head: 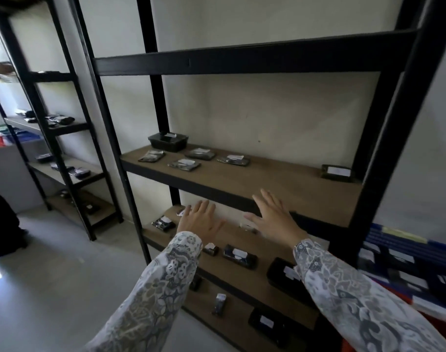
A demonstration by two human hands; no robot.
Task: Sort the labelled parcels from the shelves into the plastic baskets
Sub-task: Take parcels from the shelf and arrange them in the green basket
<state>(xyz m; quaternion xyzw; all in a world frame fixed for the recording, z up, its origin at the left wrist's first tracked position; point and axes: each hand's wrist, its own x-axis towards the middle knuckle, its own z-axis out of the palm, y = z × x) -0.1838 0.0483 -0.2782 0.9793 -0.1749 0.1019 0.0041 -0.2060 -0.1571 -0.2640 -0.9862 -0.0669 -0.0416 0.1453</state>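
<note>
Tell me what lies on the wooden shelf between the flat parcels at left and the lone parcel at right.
Nothing: in the head view the brown wooden shelf board is bare between the rightmost flat black labelled parcel and the lone black labelled parcel.

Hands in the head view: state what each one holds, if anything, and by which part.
Nothing is held. The left hand and right hand are both spread open with straight fingers, in front of the shelf.

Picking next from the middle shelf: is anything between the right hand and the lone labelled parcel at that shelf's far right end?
Nothing visible. The right hand is open over the middle shelf front edge, and bare board runs from it to the lone parcel by the right post. The other parcels on that shelf sit at its left end.
</note>
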